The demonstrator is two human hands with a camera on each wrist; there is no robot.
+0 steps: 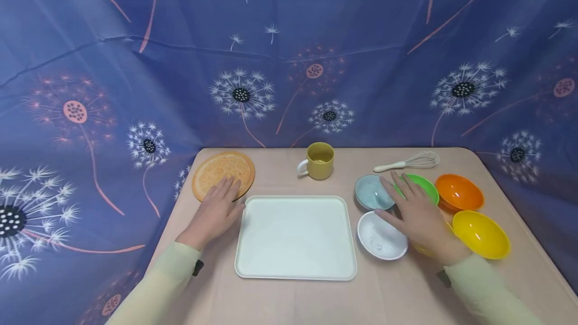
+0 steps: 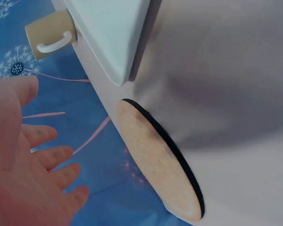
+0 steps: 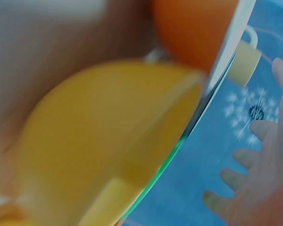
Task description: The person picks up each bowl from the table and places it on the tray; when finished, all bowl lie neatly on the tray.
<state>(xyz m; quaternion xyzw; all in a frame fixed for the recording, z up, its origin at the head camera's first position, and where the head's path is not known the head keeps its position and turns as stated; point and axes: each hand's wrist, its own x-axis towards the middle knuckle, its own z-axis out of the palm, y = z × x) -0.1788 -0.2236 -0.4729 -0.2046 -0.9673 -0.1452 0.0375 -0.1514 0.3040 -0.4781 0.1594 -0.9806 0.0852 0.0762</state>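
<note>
My left hand (image 1: 215, 217), fingers straight, hovers over the near edge of a round orange-slice-patterned mat (image 1: 220, 167). In the left wrist view that hand (image 2: 33, 160) is apart from the mat (image 2: 155, 160), whose dark rim shows. My right hand (image 1: 417, 217) is spread above a cluster of bowls and holds nothing. Around it are a light blue bowl (image 1: 371, 192), a white bowl (image 1: 381, 237), a green bowl (image 1: 424, 184), an orange bowl (image 1: 459, 193) and a yellow bowl (image 1: 482, 234). Another yellow piece is partly hidden under the right hand.
A pale rectangular tray (image 1: 295, 239) lies between the hands. Behind it stands a mustard mug (image 1: 320, 162) with a white handle. A whisk (image 1: 408, 162) lies behind the bowls. Patterned blue cloth (image 1: 289, 64) hangs along the table's back edge.
</note>
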